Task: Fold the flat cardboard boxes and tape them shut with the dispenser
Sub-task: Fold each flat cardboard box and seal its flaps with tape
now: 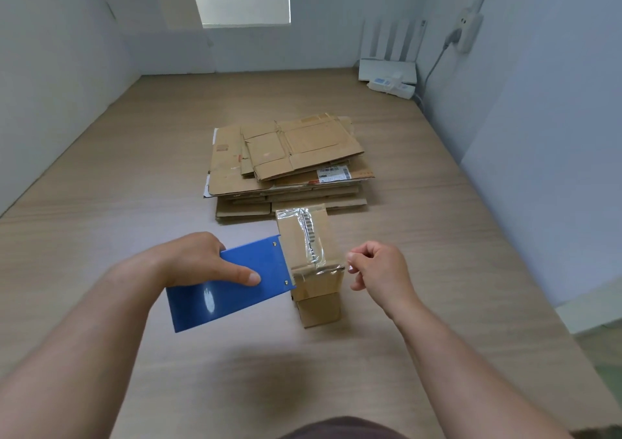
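Though it was a small one, the folded box (319, 307) stood out right away, sitting on the wooden surface (134, 176) just in front of the person, between the two hands. Its top flaps were down and covered in shiny, wrinkly clear tape (308, 233), with some barcode-looking print showing through. Another strip ran across the near top edge and a little way down the front face. It was closed up, so I couldn't see inside.

The left hand (198, 260) gripped the blue tape dispenser (222, 290), thumb laid flat on its side panel and fingers wrapped over the far edge. The dispenser's front end sat against the box's left side, near the top.

The right hand (380, 270) was just beside the box's near right corner, fingers curled in. Its thumb and forefinger pinched what looked like the loose end of that near strip. The film's see-through though, so it was hard to be totally sure.

Right behind the box was a stack of flattened boxes (286, 162), several layers deep and a bit messy, the smaller ones lying on top. One of them had a white shipping label (333, 173). I couldn't tell if the box touched the stack.

Way back in the far right corner sat a white router (387, 68) with its antennas up and a power strip (390, 87) in front of it, both near the wall (538, 102).
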Available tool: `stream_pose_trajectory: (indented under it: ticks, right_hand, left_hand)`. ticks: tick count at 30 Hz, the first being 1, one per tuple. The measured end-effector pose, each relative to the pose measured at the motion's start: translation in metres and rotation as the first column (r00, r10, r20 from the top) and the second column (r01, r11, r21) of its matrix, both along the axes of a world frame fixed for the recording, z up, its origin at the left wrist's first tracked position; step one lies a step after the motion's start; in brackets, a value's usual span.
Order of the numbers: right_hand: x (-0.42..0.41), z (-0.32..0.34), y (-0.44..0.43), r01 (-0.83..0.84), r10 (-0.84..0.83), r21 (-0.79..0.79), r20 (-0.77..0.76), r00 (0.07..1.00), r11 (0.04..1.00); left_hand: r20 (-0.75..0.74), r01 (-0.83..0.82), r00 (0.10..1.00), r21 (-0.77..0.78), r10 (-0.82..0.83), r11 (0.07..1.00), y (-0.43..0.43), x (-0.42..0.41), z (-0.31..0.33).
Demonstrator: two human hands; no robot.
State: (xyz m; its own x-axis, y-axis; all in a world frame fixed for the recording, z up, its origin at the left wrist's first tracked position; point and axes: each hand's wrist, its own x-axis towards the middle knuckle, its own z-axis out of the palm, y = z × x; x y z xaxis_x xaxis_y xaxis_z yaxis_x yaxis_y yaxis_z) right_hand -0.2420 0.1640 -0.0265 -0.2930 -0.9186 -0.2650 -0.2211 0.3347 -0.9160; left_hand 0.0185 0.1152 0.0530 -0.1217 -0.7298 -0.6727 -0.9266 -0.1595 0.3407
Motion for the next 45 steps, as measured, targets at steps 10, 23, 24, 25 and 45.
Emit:
stream_pose_trajectory:
  ticks: [10,23,24,25,45]
  right_hand:
    - [-0.001,-0.02,-0.006,0.016,-0.019,0.096,0.033,0.999,0.995]
    - [-0.004,-0.054,0.006,0.038,0.034,0.24,-0.286,0.958,0.97]
    - [0.0,-0.048,0.004,0.037,0.032,0.192,-0.342,0.939,0.981]
    - [0.005,-0.041,0.001,0.007,0.056,0.156,-0.395,0.917,0.988]
    - [0.029,-0.034,-0.006,-0.082,0.109,0.093,-0.336,0.935,0.992]
  left_hand:
    - [0.097,0.018,0.995,0.03,-0.021,0.999,-0.018,-0.005,-0.027]
    - [0.094,-0.019,0.995,0.052,0.014,0.998,-0.023,-0.013,-0.041]
    - [0.092,-0.022,0.996,0.052,0.017,0.998,-0.023,-0.014,-0.041]
    - [0.091,-0.022,0.996,0.049,0.018,0.999,-0.023,-0.014,-0.04]
    - [-0.109,-0.038,0.992,0.174,0.057,0.984,-0.012,0.025,-0.022]
